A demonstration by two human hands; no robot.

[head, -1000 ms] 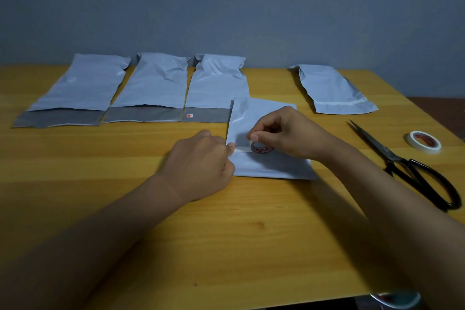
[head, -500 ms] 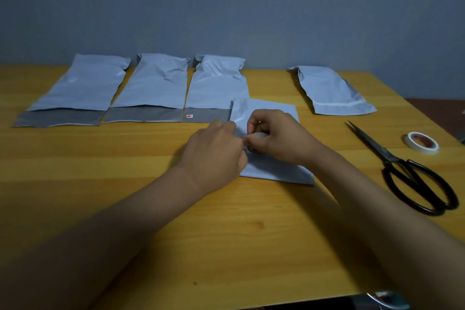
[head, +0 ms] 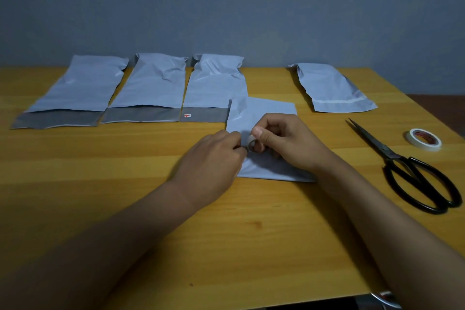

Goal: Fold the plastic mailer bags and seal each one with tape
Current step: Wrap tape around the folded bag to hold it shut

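Item: folded mailer bag (head: 264, 113), flat on bench (head: 125, 209), mid-right, long axis running near to far. Right hand (head: 284, 141) held small tape roll (head: 253, 145) over bag's left part, fingers (head: 260, 132) curled round it. Left hand (head: 214, 158) sat just left, touching the roll, fingertips pinched at what was judged the tape's free end; end itself hidden. Unfolded bags (head: 151, 88) lay far left; scissors (head: 407, 166), spare roll (head: 424, 139) right

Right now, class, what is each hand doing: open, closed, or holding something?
Left hand: fingers curled, pinching at the tape roll, probably its loose end.
Right hand: grips the tape roll over the folded bag.
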